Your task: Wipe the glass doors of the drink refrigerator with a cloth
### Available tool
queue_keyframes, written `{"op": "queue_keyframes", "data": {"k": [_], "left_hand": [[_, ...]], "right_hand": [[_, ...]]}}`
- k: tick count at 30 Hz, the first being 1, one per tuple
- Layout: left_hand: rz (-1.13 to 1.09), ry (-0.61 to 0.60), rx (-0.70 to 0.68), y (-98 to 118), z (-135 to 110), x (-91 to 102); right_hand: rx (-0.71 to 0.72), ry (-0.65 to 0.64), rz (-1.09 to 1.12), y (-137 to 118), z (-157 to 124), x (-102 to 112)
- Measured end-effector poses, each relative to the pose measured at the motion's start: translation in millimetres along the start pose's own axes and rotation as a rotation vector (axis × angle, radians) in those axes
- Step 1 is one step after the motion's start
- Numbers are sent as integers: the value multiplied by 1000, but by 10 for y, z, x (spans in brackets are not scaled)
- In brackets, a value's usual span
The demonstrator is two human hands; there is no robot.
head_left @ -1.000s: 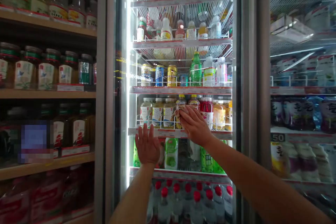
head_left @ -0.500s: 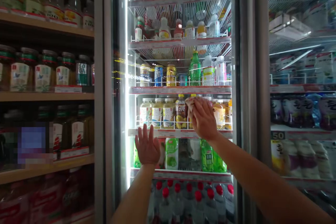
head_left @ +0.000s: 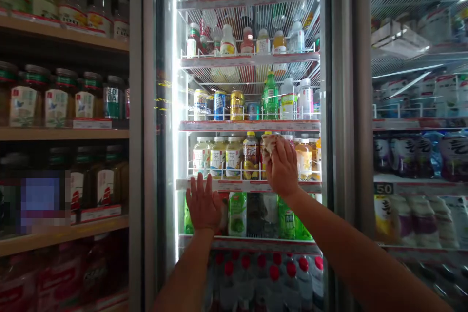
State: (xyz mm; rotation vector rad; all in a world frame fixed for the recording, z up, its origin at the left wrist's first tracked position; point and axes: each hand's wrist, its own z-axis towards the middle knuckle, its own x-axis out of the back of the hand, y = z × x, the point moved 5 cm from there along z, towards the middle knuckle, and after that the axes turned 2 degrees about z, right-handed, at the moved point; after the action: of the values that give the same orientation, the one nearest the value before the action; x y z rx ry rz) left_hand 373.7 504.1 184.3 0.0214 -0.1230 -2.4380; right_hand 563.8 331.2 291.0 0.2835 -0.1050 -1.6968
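A glass door point(head_left: 234, 100) fronts the lit drinks fridge and carries faint reflections. My left hand point(head_left: 204, 204) lies flat against the glass with its fingers spread, in front of the lower shelves; nothing is in it. Higher and to the right, my right hand point(head_left: 282, 168) presses a crumpled, pale brownish cloth point(head_left: 269, 144) to the glass, before the shelf of tea bottles point(head_left: 233, 158). The cloth shows beyond the fingertips; the palm hides the rest of it. Some bottles behind the right hand are covered from view.
Fridge shelves hold cans point(head_left: 237, 105), a green bottle point(head_left: 270, 97) and red-capped bottles point(head_left: 274, 278) at the bottom. Metal door frames point(head_left: 349, 107) stand at both sides. Wooden shelves point(head_left: 66, 134) with jars and bottles are at the left, another glass-fronted fridge point(head_left: 420, 122) at the right.
The view has shifted very slightly. My right hand and the cloth have barely moved over the glass; the left hand stays flat in about the same place.
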Motion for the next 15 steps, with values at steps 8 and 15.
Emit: {"op": "queue_keyframes", "data": {"k": [8, 15], "left_hand": [[4, -7, 6, 11, 2, 4], [11, -23, 8, 17, 7, 9]], "right_hand": [[390, -287, 146, -239, -83, -41], [473, -344, 109, -38, 171, 57]]}}
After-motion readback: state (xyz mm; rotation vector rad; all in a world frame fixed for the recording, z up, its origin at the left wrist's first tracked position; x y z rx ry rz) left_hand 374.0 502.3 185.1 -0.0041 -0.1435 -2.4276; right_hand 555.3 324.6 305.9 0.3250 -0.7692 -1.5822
